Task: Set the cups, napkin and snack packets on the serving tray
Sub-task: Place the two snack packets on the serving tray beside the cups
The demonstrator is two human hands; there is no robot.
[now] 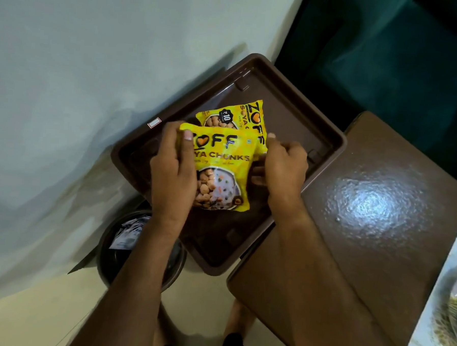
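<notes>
A brown plastic serving tray (pixel 291 118) sits at the left end of a brown table, overhanging its edge. A yellow soya chunks packet (pixel 241 115) lies in the tray's far half. A second yellow soya chunks packet (pixel 222 172) overlaps it, held over the tray's middle. My left hand (pixel 173 170) grips this front packet's left edge, thumb on top. My right hand (pixel 280 170) pinches its right edge. No cups or napkin are in view.
The brown table (pixel 380 194) stretches right, with a bright glare spot. A white patterned item (pixel 445 303) lies at its right edge. A dark round bin (pixel 117 251) with paper inside stands on the floor below the tray. A pale wall is left, a dark teal seat behind.
</notes>
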